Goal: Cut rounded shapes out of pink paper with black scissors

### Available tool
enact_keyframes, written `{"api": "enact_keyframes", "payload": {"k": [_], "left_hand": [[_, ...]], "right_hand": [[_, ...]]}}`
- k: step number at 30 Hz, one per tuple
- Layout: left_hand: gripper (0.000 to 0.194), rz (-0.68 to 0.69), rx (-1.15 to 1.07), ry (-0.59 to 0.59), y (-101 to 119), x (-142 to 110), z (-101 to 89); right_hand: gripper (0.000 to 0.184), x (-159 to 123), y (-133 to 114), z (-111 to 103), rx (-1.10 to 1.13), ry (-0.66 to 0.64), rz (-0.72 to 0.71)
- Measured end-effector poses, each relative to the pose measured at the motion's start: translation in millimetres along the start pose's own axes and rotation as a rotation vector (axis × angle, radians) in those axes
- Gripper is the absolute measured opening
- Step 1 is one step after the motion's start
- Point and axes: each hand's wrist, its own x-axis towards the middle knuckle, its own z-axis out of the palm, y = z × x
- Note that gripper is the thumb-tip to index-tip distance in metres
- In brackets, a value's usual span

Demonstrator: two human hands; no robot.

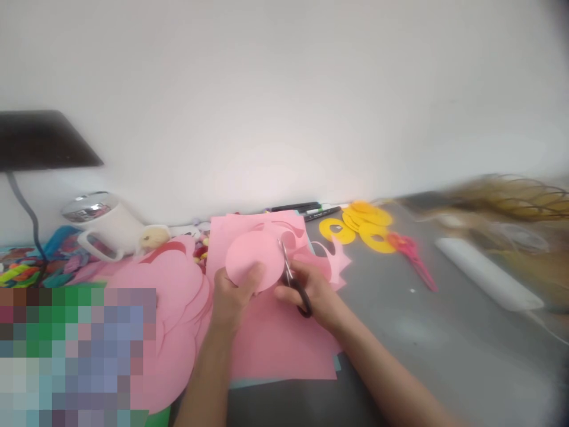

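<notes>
- Over the middle of the gray counter (413,367), a smooth pink paper disc (249,252), nearly round and clean-edged, is held above a stack of pink sheets (284,350).
- The left hand (233,290) has its grip pinching the lower part of the disc, the thumb lying flat across its matte face.
- The right hand (315,290) has its grip closed around the black scissors (303,298); the slim, shiny metal blades point away from the person, right at the disc's right edge.
- Curled pink offcuts (291,237) with curved inner edges lie behind and to the right of the disc, and a jagged, pointed scrap (340,264) reaches past the sheets onto the counter.
- Beneath the pink sheets, thin edges of light blue paper (262,382) peek out.
- To the left, large rounded pink cutouts (175,344) overlap in a loose, fanned pile.
- Behind them stand a glossy white mug (113,231) with a looped handle and a rounded, mirror-like silver object (89,206).
- To the right, flat yellow rings (338,231) overlap, some with their holes showing; pink scissors (413,258) touch the nearest ones.
- Dark slender pens (322,214) lie near the white wall (284,107), behind the sheets.
- Farther right rests a long white bar (489,274) with rounded corners, its surface blurred.
</notes>
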Motion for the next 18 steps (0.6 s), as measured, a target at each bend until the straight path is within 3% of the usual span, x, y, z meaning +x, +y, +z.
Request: {"api": "enact_keyframes", "payload": {"k": [9,15,18], "left_hand": [[0.02,-0.01,-0.047,0.013,1,1,3.1],[0.029,-0.033,-0.065,0.033,3,0,3.7],[0.022,-0.031,0.038,0.015,5,-1,4.4]], "right_hand": [[0.02,-1,1,3,0.037,0.02,0.037],[0.017,0,-8,6,0.028,0.212,0.03],[0.016,1,-12,6,0.055,0.308,-0.016]]}}
